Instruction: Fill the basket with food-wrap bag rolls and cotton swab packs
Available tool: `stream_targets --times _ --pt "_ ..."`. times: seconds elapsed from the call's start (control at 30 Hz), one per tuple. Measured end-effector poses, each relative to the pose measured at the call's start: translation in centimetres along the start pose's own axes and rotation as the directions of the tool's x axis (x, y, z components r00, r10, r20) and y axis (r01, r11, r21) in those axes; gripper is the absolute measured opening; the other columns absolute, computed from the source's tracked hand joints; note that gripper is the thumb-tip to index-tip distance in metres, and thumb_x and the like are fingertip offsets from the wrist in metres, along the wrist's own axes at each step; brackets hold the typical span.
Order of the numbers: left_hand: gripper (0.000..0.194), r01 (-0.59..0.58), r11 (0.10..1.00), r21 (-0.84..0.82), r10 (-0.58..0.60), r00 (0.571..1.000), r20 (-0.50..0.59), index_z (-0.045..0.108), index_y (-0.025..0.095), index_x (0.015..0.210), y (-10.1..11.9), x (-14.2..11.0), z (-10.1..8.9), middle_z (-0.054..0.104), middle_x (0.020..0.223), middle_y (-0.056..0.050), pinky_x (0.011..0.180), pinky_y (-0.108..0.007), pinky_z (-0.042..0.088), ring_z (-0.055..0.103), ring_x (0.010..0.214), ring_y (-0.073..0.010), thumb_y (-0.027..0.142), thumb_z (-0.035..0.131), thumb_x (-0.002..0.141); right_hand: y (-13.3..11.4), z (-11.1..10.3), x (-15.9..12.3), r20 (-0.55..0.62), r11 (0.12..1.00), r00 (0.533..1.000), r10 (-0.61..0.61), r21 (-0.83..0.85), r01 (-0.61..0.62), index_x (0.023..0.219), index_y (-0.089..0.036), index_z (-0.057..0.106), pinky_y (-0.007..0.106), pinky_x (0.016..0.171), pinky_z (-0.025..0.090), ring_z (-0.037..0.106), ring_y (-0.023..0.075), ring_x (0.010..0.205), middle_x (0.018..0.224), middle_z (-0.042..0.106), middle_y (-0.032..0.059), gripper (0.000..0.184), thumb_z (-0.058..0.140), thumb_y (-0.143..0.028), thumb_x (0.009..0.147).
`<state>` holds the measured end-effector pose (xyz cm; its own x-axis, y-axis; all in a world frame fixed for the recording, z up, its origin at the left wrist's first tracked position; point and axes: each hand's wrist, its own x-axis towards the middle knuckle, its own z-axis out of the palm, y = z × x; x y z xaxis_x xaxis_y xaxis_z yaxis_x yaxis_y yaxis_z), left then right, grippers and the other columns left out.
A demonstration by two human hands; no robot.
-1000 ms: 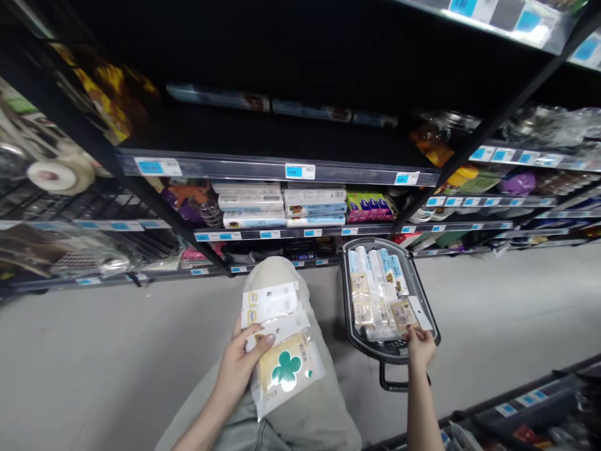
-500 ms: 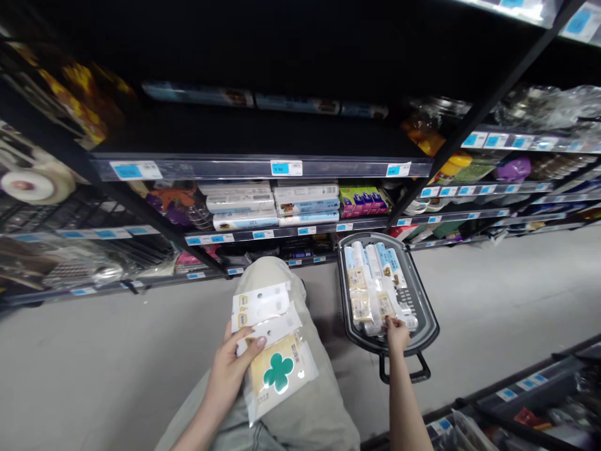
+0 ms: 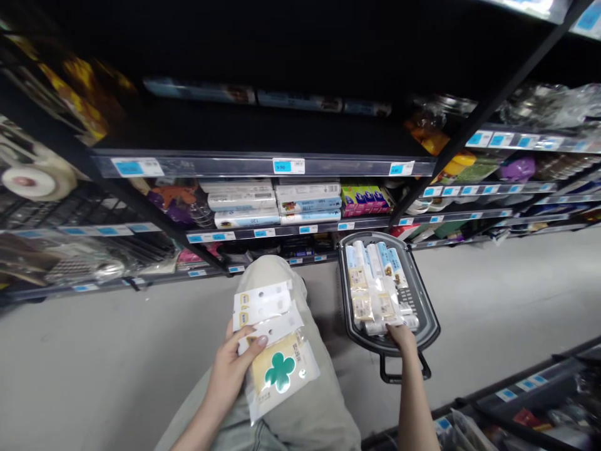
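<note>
My left hand [image 3: 235, 360] is closed round several flat clear packets with white header cards, resting on my raised knee. The top packet [image 3: 280, 371] has a pale yellow content and a green clover shape. My right hand [image 3: 402, 338] reaches over the near end of a black-and-grey shopping basket [image 3: 422, 299]. Its bent fingers are at the lower edge of a flat packet [image 3: 387, 305] in the basket, their tips partly hidden. Beside that lie similar packets [image 3: 361, 307], on top of several white and blue wrapped rolls [image 3: 397, 266].
A black shelf [image 3: 263, 164] spans the front, with wrapped rolls [image 3: 246, 217] and green-and-pink boxes [image 3: 364, 200] on the level below. The basket's handle [image 3: 404, 378] sticks out towards me. Another shelf edge [image 3: 483, 398] runs along the lower right.
My right hand has turned and dipped a little lower at the basket's near end, its fingers now less visible. My left hand and its packets have stayed in place.
</note>
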<state>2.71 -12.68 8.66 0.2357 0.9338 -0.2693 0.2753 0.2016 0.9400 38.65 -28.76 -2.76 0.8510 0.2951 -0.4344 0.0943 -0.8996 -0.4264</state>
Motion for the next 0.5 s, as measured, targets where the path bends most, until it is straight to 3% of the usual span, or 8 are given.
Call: stream_targets --times 0.1,0.17,0.2,0.27,0.37,0.43,0.5 --pt "0.038 -0.005 1.0 0.016 0.006 1.0 -0.007 0.068 0.016 0.066 0.0 0.0 0.0 0.059 0.097 -0.008 0.077 -0.028 0.047 0.055 0.097 -0.0272 0.053 0.07 0.061 -3.1 -0.8 -5.0 0.156 0.983 0.976 -0.151 0.131 0.131 0.069 -0.016 0.056 0.026 0.054 0.041 0.051 0.013 0.053 0.055 0.052 -0.0026 0.025 0.053 -0.038 0.082" --pt "0.037 -0.009 1.0 0.025 0.009 1.0 -0.005 0.068 0.016 0.065 0.3 0.0 0.0 0.059 0.095 -0.008 0.077 -0.028 0.046 0.055 0.096 -0.0266 0.053 0.07 0.062 -5.7 -0.9 -10.1 0.221 0.942 0.932 -0.287 0.243 0.233 0.079 -0.018 0.057 0.025 0.054 0.041 0.051 0.0134 0.056 0.061 0.053 -0.0028 0.027 0.049 -0.044 0.08" --pt "0.036 -0.01 1.0 0.028 0.01 1.0 -0.001 0.068 0.016 0.065 0.4 0.0 0.0 0.059 0.094 -0.007 0.076 -0.027 0.046 0.055 0.096 -0.0264 0.053 0.07 0.062 -7.0 -0.9 -12.8 0.269 0.901 0.884 -0.383 0.319 0.293 0.086 -0.019 0.056 0.024 0.056 0.042 0.052 0.0133 0.06 0.067 0.056 -0.0027 0.028 0.051 -0.046 0.077" --pt "0.036 -0.01 1.0 0.026 0.01 1.0 0.006 0.067 0.016 0.064 0.8 0.0 0.1 0.058 0.092 -0.007 0.075 -0.027 0.047 0.055 0.094 -0.0261 0.052 0.069 0.063 -9.7 -0.9 -17.8 0.313 0.734 0.703 -0.639 0.52 0.436 0.104 -0.019 0.051 0.026 0.06 0.043 0.053 0.0147 0.068 0.082 0.057 0.0 0.044 0.063 -0.04 0.068" --pt "0.036 -0.015 1.0 0.025 0.015 1.0 0.012 0.067 0.016 0.063 0.9 -0.2 0.1 0.057 0.091 -0.007 0.074 -0.028 0.047 0.055 0.09 -0.0252 0.052 0.069 0.063 -12.7 -0.9 -22.1 0.276 0.757 0.717 -0.64 0.388 0.527 0.11 -0.019 0.047 0.026 0.06 0.041 0.051 0.0149 0.067 0.085 0.055 0.0002 0.065 0.078 -0.03 0.053" --pt "0.036 -0.016 1.0 0.017 0.016 1.0 0.013 0.067 0.016 0.064 0.6 -0.2 0.1 0.056 0.094 -0.007 0.075 -0.029 0.047 0.055 0.088 -0.0246 0.052 0.068 0.063 -13.8 -0.8 -22.8 0.29 0.775 0.72 -0.631 0.287 0.563 0.099 -0.02 0.051 0.026 0.06 0.039 0.051 0.0154 0.067 0.079 0.056 -0.0014 0.053 0.078 -0.025 0.054" --pt "0.037 -0.012 1.0 0.003 0.012 1.0 -0.002 0.068 0.016 0.068 0.3 -0.1 0.1 0.056 0.098 -0.008 0.078 -0.03 0.046 0.055 0.091 -0.0253 0.053 0.068 0.062 -14.2 -0.6 -22.4 0.319 0.764 0.694 -0.645 0.263 0.59 0.084 -0.021 0.053 0.024 0.059 0.037 0.052 0.0155 0.067 0.072 0.057 -0.0022 0.031 0.074 -0.022 0.06"
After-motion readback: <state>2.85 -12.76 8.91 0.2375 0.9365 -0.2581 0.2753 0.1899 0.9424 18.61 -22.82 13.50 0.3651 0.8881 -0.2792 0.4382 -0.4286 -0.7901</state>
